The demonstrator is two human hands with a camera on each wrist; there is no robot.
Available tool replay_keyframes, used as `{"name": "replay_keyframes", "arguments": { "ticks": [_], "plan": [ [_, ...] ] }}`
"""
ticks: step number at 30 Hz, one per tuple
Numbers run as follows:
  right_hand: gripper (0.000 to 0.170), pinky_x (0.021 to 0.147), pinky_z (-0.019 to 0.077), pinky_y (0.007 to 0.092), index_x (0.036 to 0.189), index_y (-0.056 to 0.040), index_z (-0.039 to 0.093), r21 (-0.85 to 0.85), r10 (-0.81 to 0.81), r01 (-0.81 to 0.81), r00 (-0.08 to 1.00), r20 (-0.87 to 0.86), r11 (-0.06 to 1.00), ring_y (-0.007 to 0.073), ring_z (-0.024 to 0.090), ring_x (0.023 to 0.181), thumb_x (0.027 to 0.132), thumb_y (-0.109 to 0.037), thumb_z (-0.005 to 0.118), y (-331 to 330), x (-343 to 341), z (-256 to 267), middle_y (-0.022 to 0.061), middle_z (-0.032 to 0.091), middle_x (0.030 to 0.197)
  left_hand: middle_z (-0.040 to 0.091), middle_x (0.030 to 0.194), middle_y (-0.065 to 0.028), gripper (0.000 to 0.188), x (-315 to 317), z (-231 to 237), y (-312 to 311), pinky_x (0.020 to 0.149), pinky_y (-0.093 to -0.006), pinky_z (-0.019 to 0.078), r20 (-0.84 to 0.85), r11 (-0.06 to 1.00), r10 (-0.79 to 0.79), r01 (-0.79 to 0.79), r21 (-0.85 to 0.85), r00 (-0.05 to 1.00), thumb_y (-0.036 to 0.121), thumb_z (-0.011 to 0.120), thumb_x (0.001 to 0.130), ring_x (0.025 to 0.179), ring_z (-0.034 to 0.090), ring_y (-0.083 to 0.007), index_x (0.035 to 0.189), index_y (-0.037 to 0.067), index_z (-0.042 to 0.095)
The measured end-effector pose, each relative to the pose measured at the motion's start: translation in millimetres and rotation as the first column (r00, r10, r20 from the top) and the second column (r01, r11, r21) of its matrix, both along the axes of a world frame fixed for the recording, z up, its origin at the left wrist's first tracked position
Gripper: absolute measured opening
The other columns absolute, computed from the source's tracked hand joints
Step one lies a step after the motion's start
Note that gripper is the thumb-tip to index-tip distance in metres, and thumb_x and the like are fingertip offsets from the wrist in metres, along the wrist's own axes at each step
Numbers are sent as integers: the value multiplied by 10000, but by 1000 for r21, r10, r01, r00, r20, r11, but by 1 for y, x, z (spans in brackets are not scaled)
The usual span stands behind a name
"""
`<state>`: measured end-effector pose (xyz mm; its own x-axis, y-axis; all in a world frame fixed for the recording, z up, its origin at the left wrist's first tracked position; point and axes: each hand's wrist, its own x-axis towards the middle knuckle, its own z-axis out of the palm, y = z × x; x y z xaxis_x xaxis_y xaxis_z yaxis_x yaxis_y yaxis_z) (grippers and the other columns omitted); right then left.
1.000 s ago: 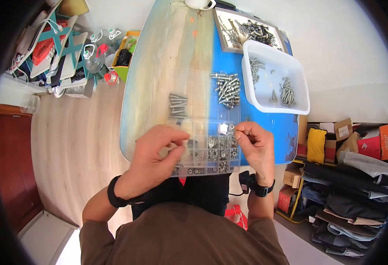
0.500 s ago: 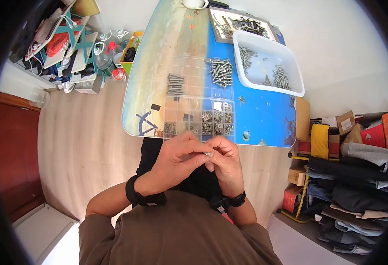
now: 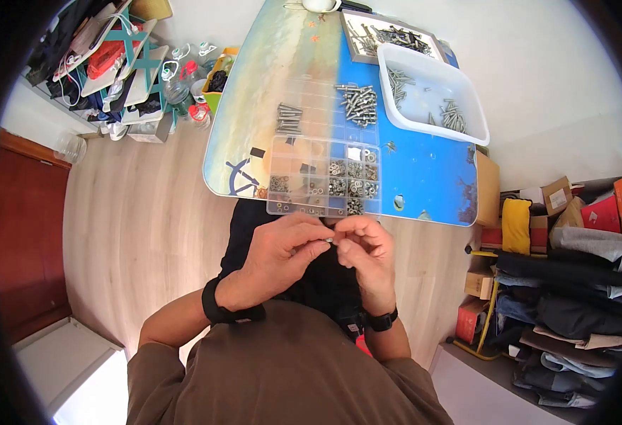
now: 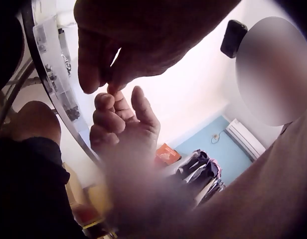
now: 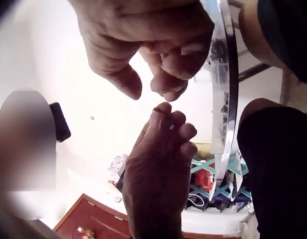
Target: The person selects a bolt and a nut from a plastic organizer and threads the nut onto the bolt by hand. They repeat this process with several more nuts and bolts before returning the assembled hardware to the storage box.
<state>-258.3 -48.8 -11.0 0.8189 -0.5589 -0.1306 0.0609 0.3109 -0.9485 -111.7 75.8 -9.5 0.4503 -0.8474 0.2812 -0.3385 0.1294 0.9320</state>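
In front of the torso, just past the table's near edge, my left hand (image 3: 282,255) pinches a small shiny metal piece (image 3: 329,240) between thumb and fingertips. It is too small to name. My right hand (image 3: 369,258) is close by, fingertips near the piece, its thumb standing apart from loosely bent fingers. The right wrist view also shows the left hand (image 5: 161,159) pinching below the right hand (image 5: 153,40). Beyond the hands, a clear compartment box (image 3: 289,150) holds nuts and washers (image 3: 337,185). Its open lid bears two groups of bolts (image 3: 357,106).
A white plastic tub (image 3: 484,134) with scattered bolts stands at the table's right, beside a framed tray (image 3: 357,53) of dark and silver screws. A white cup (image 3: 319,6) is at the far edge. Folded clothes (image 3: 558,304) fill a rack at right.
Both hands have come back from over the compartment box to meet in front of the torso. Since half a second ago the right thumb has come away from the small piece.
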Motion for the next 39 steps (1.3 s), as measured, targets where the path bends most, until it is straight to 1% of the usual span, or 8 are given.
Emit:
{"name": "replay_keyframes", "arguments": {
  "ticks": [2, 4, 8, 16, 26, 28, 38, 39],
  "plan": [
    [197, 609, 442, 201, 1121, -2, 631, 40, 13, -14, 999, 32, 999, 49, 546, 698, 928, -38, 647, -3, -3, -2, 11, 633, 930, 664, 880, -81, 159, -1, 0, 1, 649, -277, 517, 49, 1000, -5, 5, 12, 999, 8, 725, 832, 745, 649, -175, 988, 30, 700],
    [168, 610, 457, 200, 1090, -6, 648, -120, 36, -37, 999, -12, 992, 50, 565, 716, 934, -68, 657, -1, 0, -3, 7, 640, 909, 674, 882, -89, 234, -2, 3, 0, 628, -293, 527, 221, 1000, -14, 17, -11, 975, -4, 725, 825, 713, 657, -195, 1051, 31, 676],
    [121, 586, 455, 192, 1023, -12, 666, -221, 80, -105, 990, -119, 970, 43, 574, 695, 941, -101, 668, 2, 2, -2, 6, 647, 859, 667, 880, -92, 288, -7, 12, -3, 602, -302, 532, 208, 999, -17, 8, 44, 978, 10, 745, 819, 698, 663, -202, 1087, 37, 643],
    [107, 476, 416, 193, 955, -27, 661, -22, 95, -99, 986, -138, 995, 37, 555, 569, 975, -129, 634, -5, -7, -9, -7, 648, 768, 648, 869, -90, 284, -2, 3, -4, 585, -288, 534, 229, 994, -110, 102, 45, 967, 21, 771, 799, 684, 661, -199, 1036, 42, 616],
    [113, 489, 432, 187, 979, -26, 659, -33, 28, -33, 990, -136, 999, 37, 563, 581, 991, -129, 613, -5, -1, -10, -4, 647, 775, 668, 809, -102, 181, 1, -6, -3, 561, -280, 522, 139, 998, -50, 45, 37, 989, 6, 744, 822, 642, 667, -187, 975, 26, 650],
    [110, 498, 435, 185, 986, -25, 660, -51, 22, -28, 992, -122, 998, 33, 562, 591, 986, -127, 620, -5, 0, -10, -7, 645, 781, 679, 816, -113, 156, 1, -4, -2, 591, -341, 522, 98, 993, -54, 43, 112, 994, 70, 740, 832, 710, 680, -283, 965, 53, 660],
    [74, 558, 487, 203, 995, -9, 654, -159, 17, -40, 989, -145, 986, 55, 607, 658, 928, -33, 673, -3, 9, -8, 0, 652, 822, 672, 824, -135, 124, 5, -10, -4, 592, -362, 521, 156, 994, -9, -7, 107, 988, 79, 713, 866, 724, 676, -317, 962, 29, 651],
    [100, 579, 500, 214, 998, -2, 649, -210, 3, -18, 997, -74, 978, 70, 618, 684, 907, -10, 689, -2, 11, -10, 15, 655, 857, 652, 786, -132, 91, 6, -10, -4, 571, -347, 506, 169, 994, -16, -3, 110, 986, 73, 685, 894, 673, 663, -292, 965, 30, 647]
  ]
}}
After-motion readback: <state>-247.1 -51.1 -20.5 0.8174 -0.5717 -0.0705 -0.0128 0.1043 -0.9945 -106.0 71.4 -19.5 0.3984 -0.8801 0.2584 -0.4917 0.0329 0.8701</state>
